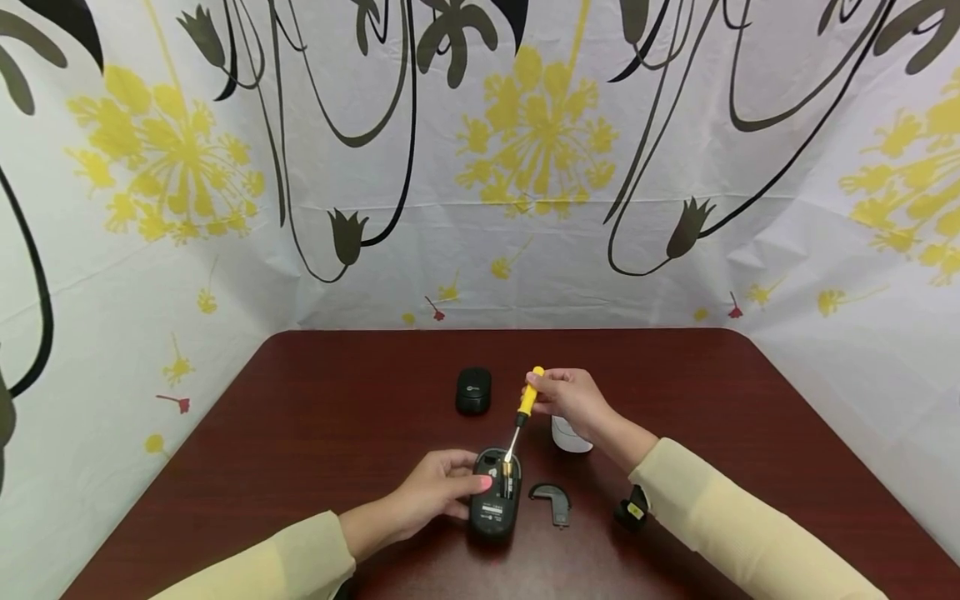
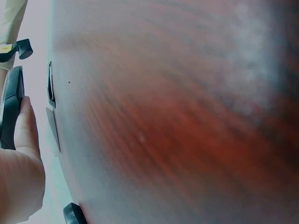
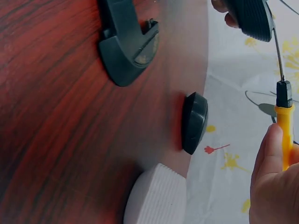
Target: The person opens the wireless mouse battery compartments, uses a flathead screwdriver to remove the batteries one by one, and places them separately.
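Note:
My left hand [image 1: 423, 496] grips a black computer mouse [image 1: 491, 518] by its side, thumb across the underside, which faces up towards me. A battery [image 1: 507, 477] with a copper-coloured end shows in its uncovered compartment. In my right hand [image 1: 576, 400] is a screwdriver with a yellow handle [image 1: 529, 397], pinched between thumb and fingers. Its metal shaft slants down, and the tip meets the compartment near the battery's upper end. The right wrist view also shows the screwdriver [image 3: 285, 128] against the held mouse [image 3: 254, 21]. Right of this mouse, a dark hooked battery cover [image 1: 558, 505] lies on the table.
Another black mouse [image 1: 473, 392] sits farther back on the dark red wooden table [image 1: 360, 392]. A white mouse [image 1: 572, 437] stands partly behind my right hand; its ribbed side shows in the right wrist view. Patterned white cloth [image 1: 525, 275] hangs behind the table and along both sides.

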### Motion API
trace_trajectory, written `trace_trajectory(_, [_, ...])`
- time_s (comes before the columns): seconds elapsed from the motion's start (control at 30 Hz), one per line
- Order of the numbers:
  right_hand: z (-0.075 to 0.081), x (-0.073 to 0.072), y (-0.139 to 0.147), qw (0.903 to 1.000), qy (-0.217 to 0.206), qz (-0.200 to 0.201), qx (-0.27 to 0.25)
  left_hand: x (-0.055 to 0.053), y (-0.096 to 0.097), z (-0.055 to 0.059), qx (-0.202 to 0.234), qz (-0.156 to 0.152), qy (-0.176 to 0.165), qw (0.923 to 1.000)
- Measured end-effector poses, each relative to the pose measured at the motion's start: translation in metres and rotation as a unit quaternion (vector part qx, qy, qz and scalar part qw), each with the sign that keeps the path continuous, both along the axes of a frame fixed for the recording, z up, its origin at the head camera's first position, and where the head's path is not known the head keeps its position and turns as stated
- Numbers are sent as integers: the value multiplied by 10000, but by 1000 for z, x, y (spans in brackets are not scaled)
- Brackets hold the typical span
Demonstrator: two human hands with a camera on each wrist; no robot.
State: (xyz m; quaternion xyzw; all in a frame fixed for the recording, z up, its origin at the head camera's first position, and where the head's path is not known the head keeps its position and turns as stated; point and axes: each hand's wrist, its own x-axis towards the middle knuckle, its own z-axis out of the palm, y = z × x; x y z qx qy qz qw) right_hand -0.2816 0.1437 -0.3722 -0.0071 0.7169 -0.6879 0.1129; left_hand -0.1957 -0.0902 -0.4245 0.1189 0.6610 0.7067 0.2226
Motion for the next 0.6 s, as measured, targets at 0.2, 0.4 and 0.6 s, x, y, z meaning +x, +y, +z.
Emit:
trace_trajectory(0.2, [-5,-2,-1,9999,-129,-53,-52,0,0,-1,-38,-5,-11,10000])
trace_trajectory(0.4, [-8,-3,0,9996,-255,-39,-105,0,1,0,-57,-4,-90,9999])
trace_trajectory(0.6, [-10,-3,1,9993,-352,21,-147,0,0,0,-76,-8,-95,9999])
